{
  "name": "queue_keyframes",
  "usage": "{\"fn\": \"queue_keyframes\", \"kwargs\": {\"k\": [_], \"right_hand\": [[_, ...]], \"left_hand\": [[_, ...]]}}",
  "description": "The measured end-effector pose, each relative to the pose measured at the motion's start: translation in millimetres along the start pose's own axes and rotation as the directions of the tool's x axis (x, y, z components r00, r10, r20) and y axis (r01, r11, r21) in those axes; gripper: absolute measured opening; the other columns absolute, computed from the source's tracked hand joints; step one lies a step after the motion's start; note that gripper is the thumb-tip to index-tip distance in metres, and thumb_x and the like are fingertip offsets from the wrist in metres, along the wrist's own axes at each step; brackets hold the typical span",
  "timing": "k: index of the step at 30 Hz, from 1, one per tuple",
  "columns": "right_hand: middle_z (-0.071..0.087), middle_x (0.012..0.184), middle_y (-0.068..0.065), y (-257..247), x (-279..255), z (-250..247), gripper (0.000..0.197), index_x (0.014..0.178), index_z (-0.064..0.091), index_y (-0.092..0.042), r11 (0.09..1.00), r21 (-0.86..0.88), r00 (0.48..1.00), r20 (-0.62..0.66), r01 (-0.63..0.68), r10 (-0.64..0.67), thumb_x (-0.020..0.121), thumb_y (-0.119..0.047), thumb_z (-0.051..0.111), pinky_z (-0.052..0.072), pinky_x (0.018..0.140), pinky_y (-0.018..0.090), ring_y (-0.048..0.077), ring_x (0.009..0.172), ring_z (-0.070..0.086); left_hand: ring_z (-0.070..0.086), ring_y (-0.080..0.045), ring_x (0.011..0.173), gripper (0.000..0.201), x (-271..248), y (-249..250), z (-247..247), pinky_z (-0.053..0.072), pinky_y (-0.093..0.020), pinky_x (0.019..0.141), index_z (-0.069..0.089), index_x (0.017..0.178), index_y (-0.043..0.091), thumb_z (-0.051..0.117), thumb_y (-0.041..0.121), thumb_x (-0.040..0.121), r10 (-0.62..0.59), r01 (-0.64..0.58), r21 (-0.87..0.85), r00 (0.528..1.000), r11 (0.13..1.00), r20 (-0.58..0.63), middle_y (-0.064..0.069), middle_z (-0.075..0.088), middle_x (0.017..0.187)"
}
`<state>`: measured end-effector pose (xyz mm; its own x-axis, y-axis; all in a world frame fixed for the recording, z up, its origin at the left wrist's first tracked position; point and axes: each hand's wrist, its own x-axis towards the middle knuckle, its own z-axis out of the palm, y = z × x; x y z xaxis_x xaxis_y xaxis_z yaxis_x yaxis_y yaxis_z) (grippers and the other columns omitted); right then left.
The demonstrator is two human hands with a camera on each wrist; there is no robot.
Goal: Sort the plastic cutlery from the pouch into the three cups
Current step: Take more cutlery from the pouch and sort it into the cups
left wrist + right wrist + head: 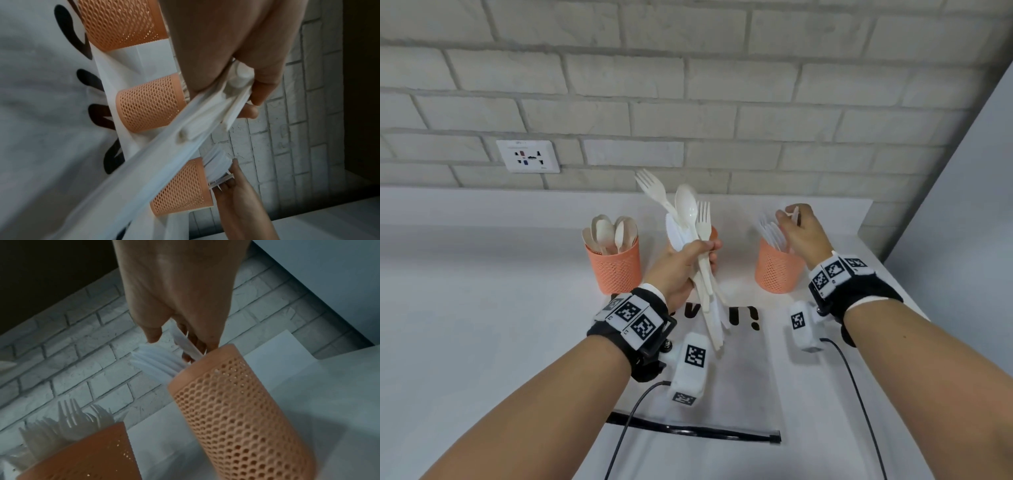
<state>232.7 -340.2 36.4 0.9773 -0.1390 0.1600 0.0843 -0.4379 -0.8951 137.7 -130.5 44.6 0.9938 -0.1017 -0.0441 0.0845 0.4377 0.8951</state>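
Note:
Three orange mesh cups stand in a row. The left cup (613,265) holds spoons, the middle cup (86,454) holds forks, and the right cup (777,269) holds knives (156,363). My left hand (707,255) grips a mixed bundle of white cutlery (688,219), upright in front of the middle cup: forks, a spoon and a knife. My right hand (791,216) pinches one white knife (188,346) at the right cup's rim, its lower end inside the cup (236,402). The pouch (736,373) lies flat under my wrists.
A brick wall with a socket plate (528,156) runs behind the cups. The white table (482,325) ends at a wall on the right. The pouch's black zipper strip (688,429) lies near the front, and wrist-camera cables trail over it.

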Motion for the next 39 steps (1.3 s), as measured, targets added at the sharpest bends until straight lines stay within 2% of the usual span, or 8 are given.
{"fn": "queue_keyframes", "kwargs": {"k": [3,5,8,11,17,23,27,39], "right_hand": [[0.053,0.112,0.009,-7,-4,0,0.036,0.121,0.048,-0.010,0.985,-0.064,0.981,-0.107,0.158,-0.165,0.090,-0.026,0.057,0.040,0.091,0.028,0.018,0.104,0.051],[0.054,0.109,0.010,-20,-16,2,0.029,0.113,0.053,-0.007,0.914,-0.119,0.890,-0.207,0.389,-0.406,0.087,-0.016,0.060,0.039,0.085,0.020,0.017,0.100,0.051],[0.058,0.086,0.000,-46,-46,14,0.007,0.092,0.059,-0.011,0.845,-0.032,0.845,-0.031,0.534,-0.534,0.086,-0.010,0.062,0.038,0.068,0.013,0.008,0.077,0.052],[0.057,0.069,-0.010,-59,-74,34,0.015,0.081,0.061,-0.006,0.889,0.041,0.823,0.359,0.457,-0.440,0.079,-0.016,0.072,0.042,0.061,0.012,0.000,0.062,0.050],[0.055,0.080,0.000,-46,-92,54,0.046,0.091,0.048,-0.010,0.899,-0.109,0.768,0.569,0.425,-0.294,0.066,-0.030,0.082,0.045,0.064,0.026,0.010,0.068,0.050],[0.055,0.091,-0.005,-45,-103,68,0.032,0.120,0.043,-0.009,0.869,-0.174,0.773,0.557,0.464,-0.302,0.092,-0.020,0.053,0.041,0.066,0.021,0.012,0.078,0.055],[0.056,0.123,0.009,-46,-105,77,0.044,0.138,0.030,-0.008,0.857,-0.151,0.755,0.565,0.492,-0.334,0.099,-0.026,0.038,0.044,0.086,0.026,0.022,0.109,0.057],[0.055,0.122,0.008,-42,-107,86,0.035,0.129,0.046,-0.003,0.959,0.037,0.788,0.561,0.280,-0.252,0.101,-0.019,0.033,0.040,0.098,0.026,0.012,0.110,0.049]], "left_hand": [[0.054,-0.007,0.056,0.010,3,-1,-3,0.047,-0.022,0.063,0.057,0.090,0.008,0.050,0.002,0.090,-0.017,0.018,0.029,0.999,0.999,-0.028,0.005,0.062,0.060],[0.056,-0.006,0.056,0.010,3,-2,-3,0.049,-0.022,0.060,0.058,0.092,0.011,0.053,0.003,0.089,-0.020,0.021,0.022,0.999,1.000,-0.035,0.005,0.061,0.061],[0.057,-0.004,0.056,0.016,6,-4,-1,0.048,-0.019,0.053,0.057,0.103,0.012,0.057,0.006,0.088,-0.017,0.018,0.014,0.997,1.000,-0.072,0.003,0.059,0.070],[0.059,-0.013,0.066,0.015,6,-5,1,0.045,-0.027,0.060,0.059,0.103,0.007,0.058,0.011,0.088,-0.023,0.027,0.028,0.994,0.999,-0.109,-0.004,0.060,0.076],[0.065,-0.017,0.062,0.012,7,4,-12,0.056,-0.030,0.062,0.060,0.084,0.003,0.055,0.012,0.090,-0.055,0.048,-0.061,0.992,0.997,-0.115,-0.005,0.065,0.065],[0.065,-0.012,0.058,0.010,5,4,-17,0.055,-0.029,0.061,0.060,0.086,0.008,0.054,0.000,0.087,-0.032,0.009,-0.137,0.986,0.991,-0.165,0.000,0.066,0.059],[0.064,-0.010,0.057,0.009,6,5,-15,0.056,-0.024,0.060,0.060,0.089,0.008,0.055,0.000,0.089,0.003,-0.026,-0.142,0.988,0.990,-0.155,-0.001,0.065,0.061],[0.056,-0.010,0.052,0.016,6,5,-16,0.050,-0.023,0.054,0.053,0.074,0.011,0.059,0.011,0.089,0.140,-0.142,0.003,0.974,0.990,-0.180,0.000,0.055,0.057]]}}
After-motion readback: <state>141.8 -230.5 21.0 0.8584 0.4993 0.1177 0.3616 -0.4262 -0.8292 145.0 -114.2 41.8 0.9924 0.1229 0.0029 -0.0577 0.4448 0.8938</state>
